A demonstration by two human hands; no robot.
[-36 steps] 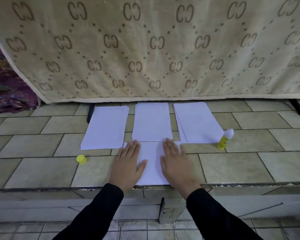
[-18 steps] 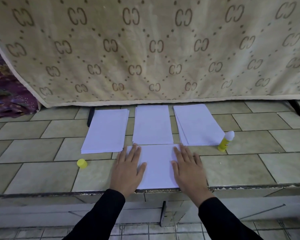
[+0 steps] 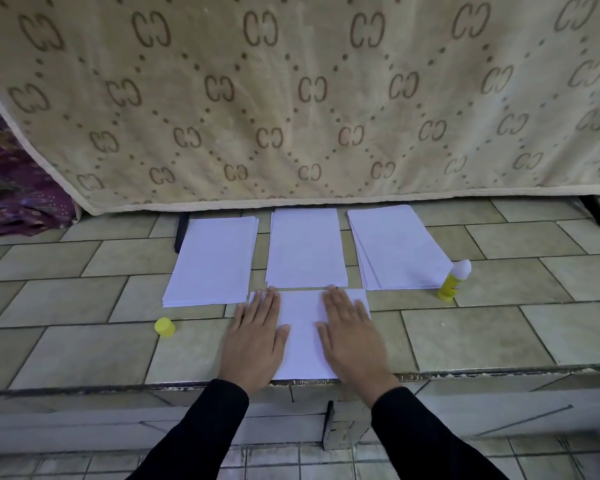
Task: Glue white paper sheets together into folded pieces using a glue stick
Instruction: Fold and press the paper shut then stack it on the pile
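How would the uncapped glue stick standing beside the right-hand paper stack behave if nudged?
The glue stick stands upright on a narrow base, so it would probably tip easily. Being round, it would likely roll afterwards. Its cap lies apart, so the exposed tip might smear the right-hand stack.

three stacks [image 3: 306,249] behind sheet [image 3: 303,336], glue [image 3: 453,280] right

Flat white sheet [image 3: 303,344], upright glue stick [image 3: 451,282]
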